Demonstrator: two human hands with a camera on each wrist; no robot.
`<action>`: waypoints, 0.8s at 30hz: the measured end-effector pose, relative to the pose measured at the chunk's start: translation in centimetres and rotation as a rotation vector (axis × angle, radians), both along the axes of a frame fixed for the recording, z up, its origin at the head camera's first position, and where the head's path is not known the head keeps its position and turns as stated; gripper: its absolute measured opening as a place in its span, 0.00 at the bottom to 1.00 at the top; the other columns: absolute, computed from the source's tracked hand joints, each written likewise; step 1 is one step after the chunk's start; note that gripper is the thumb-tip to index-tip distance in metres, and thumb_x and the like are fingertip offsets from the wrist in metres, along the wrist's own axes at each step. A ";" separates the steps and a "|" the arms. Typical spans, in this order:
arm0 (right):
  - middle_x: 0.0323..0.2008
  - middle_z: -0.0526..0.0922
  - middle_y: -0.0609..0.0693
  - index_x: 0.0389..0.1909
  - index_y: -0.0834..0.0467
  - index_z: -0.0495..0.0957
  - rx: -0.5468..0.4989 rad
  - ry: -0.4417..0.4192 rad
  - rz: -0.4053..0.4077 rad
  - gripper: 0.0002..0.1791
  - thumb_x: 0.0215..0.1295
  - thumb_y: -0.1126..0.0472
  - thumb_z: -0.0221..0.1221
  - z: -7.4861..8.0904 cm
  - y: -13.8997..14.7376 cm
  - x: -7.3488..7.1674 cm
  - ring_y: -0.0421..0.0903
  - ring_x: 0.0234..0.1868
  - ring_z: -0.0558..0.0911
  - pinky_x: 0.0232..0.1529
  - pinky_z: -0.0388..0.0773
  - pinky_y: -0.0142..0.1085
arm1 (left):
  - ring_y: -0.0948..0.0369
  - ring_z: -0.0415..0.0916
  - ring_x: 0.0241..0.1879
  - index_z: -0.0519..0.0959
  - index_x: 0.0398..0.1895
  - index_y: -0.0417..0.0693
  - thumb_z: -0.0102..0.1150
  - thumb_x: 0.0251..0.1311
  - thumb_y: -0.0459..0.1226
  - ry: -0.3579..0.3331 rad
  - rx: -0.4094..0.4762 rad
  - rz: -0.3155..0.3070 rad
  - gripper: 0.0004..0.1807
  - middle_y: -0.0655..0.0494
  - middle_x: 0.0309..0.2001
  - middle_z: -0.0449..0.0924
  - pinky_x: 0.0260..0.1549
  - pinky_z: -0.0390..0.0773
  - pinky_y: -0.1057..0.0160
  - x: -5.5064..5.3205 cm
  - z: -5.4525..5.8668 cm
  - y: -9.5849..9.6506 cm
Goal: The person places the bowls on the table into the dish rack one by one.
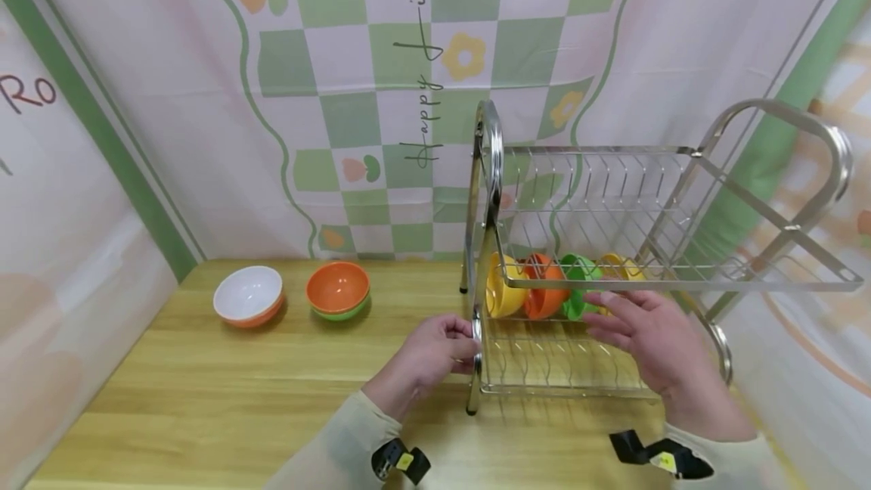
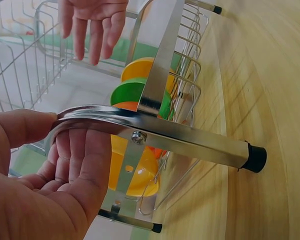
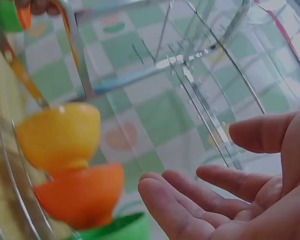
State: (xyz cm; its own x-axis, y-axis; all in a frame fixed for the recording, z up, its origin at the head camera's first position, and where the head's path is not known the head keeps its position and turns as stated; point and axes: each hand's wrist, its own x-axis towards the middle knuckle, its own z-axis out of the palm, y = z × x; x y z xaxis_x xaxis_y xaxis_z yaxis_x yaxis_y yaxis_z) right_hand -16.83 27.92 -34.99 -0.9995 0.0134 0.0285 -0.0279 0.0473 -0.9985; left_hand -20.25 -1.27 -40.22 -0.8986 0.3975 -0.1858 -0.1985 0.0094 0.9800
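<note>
A two-tier metal dish rack (image 1: 493, 180) stands on the table. My left hand (image 1: 435, 348) grips the curved lower part of its left side, thumb on one face and fingers behind, as the left wrist view shows. On the lower tier, bowls stand on edge in a row: yellow (image 1: 506, 292), orange (image 1: 544, 295), green (image 1: 575, 278) and another yellow bowl (image 1: 621, 266). My right hand (image 1: 656, 335) hovers in front of the row's right end, fingers extended and holding nothing. In the right wrist view its fingers (image 3: 170, 207) are apart from the bowls.
Left of the rack on the wooden table (image 1: 224, 399) sit a white-lined bowl with an orange outside (image 1: 249, 295) and an orange bowl (image 1: 338, 288) with green beneath it. The rack's upper tier (image 1: 680, 286) overhangs the bowls. A patterned curtain (image 1: 401, 195) hangs behind.
</note>
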 end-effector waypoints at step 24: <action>0.71 0.60 0.68 0.77 0.63 0.50 -0.066 -0.121 0.169 0.36 0.76 0.57 0.53 -1.0 -9.1 0.1 0.65 0.63 0.71 0.57 0.77 0.49 | 0.61 0.75 0.33 0.80 0.42 0.53 0.61 0.67 0.48 0.403 -0.421 0.063 0.10 0.62 0.33 0.78 0.32 0.79 0.60 1.4 0.1 -0.9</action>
